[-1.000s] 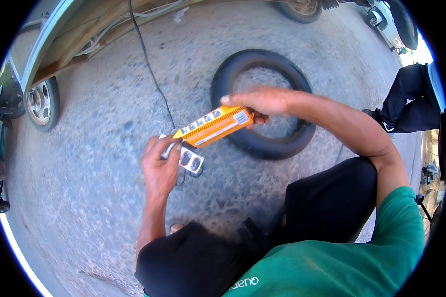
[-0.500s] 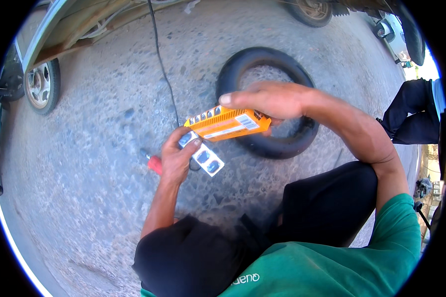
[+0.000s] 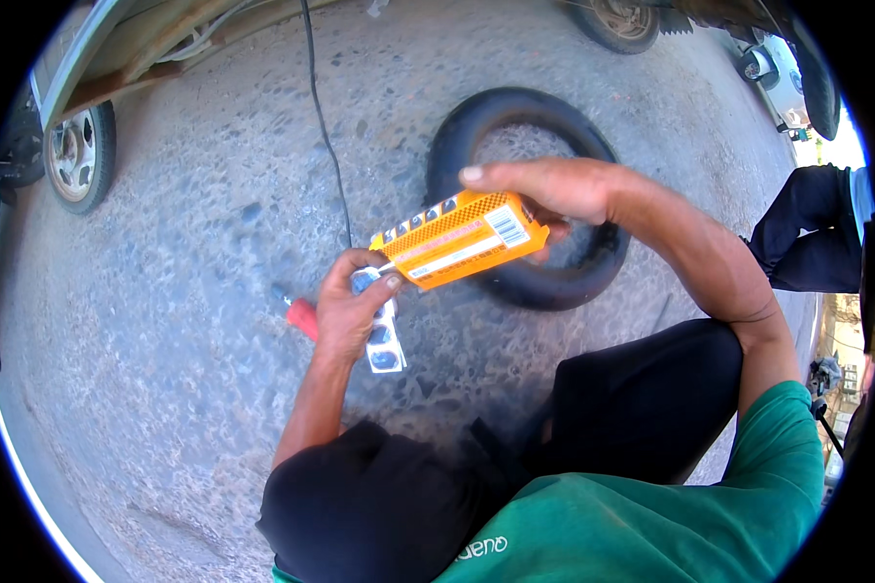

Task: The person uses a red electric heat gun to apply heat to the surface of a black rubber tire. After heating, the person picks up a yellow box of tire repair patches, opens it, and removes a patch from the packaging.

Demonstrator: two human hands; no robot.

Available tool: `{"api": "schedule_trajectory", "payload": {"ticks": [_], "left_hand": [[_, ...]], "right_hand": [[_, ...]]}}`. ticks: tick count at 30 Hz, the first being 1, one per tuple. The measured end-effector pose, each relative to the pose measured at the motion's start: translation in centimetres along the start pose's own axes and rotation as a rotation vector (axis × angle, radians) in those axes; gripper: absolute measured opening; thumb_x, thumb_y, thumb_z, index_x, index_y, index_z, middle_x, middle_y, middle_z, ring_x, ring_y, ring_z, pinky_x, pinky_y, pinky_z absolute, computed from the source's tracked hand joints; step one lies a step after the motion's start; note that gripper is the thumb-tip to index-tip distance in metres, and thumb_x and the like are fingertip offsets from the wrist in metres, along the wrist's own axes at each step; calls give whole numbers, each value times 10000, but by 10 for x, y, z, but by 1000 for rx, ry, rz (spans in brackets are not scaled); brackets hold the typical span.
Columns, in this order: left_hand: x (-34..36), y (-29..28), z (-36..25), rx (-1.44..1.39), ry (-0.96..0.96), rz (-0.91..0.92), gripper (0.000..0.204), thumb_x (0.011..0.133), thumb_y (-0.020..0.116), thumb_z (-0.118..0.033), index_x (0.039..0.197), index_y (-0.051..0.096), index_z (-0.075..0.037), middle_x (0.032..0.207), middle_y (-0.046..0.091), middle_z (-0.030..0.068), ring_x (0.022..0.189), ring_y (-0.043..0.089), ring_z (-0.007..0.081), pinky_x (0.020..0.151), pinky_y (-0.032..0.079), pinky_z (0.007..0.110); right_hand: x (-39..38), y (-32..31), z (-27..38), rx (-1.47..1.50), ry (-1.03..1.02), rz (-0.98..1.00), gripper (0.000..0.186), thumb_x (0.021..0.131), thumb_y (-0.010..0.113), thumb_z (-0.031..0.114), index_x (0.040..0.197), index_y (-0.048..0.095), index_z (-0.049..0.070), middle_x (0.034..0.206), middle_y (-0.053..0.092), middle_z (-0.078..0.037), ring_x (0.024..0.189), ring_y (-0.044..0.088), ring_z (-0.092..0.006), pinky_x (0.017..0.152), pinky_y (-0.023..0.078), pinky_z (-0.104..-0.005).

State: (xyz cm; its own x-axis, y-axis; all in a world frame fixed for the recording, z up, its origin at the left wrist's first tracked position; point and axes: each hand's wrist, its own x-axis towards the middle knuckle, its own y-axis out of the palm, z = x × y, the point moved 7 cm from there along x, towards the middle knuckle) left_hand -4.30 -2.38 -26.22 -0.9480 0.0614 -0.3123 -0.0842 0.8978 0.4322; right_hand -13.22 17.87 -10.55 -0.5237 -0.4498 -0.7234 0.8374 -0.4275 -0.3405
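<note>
My left hand [image 3: 342,306] pinches a white strip of dark oval patches [image 3: 385,355] between thumb and fingers. The strip hangs down below the thumb. An orange cardboard box [image 3: 452,248] is tilted in my right hand [image 3: 569,189], with the thumb along its top edge and fingers beneath. The box's left end meets the fingertips of my left hand; whether the strip reaches inside it is hidden. Under the right hand, a black rubber inner tube [image 3: 457,126] lies on the ground, partly covered by the box and forearm.
A red-handled tool [image 3: 302,319] lies left of my left hand. A black cable [image 3: 323,126] runs down from the top. Vehicle wheels stand at the left [image 3: 80,160] and top [image 3: 620,24]. At the right is a person's dark-trousered leg [image 3: 807,228].
The patch strip has swung from slanting right to hanging nearly straight down. The box has shifted slightly right and turned, showing more of its printed side.
</note>
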Motion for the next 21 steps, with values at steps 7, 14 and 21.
{"api": "schedule_trajectory", "payload": {"ticks": [7,14,21], "left_hand": [[-7,-6,-18,94,-107,-51,237,870,779,-94,1053,629,-74,876,703,70,660,648,117,511,466,230],[-8,-24,-18,165,-80,-77,305,865,785,-82,1154,690,-57,859,703,28,667,647,93,501,464,224],[-17,-85,-25,355,-113,-177,241,841,798,-119,1078,757,-97,844,678,-17,621,512,51,496,416,232]], "right_hand": [[6,-22,-23,165,-25,-42,850,976,356,752,1183,685,-4,832,743,-108,549,662,-110,446,401,-187],[11,-20,-24,133,-44,-13,845,951,398,770,1198,675,11,847,725,-90,601,644,-73,470,375,-158],[13,-17,-23,-283,75,-123,861,946,367,792,1132,709,24,798,691,-90,663,653,-152,575,485,-329]]}}
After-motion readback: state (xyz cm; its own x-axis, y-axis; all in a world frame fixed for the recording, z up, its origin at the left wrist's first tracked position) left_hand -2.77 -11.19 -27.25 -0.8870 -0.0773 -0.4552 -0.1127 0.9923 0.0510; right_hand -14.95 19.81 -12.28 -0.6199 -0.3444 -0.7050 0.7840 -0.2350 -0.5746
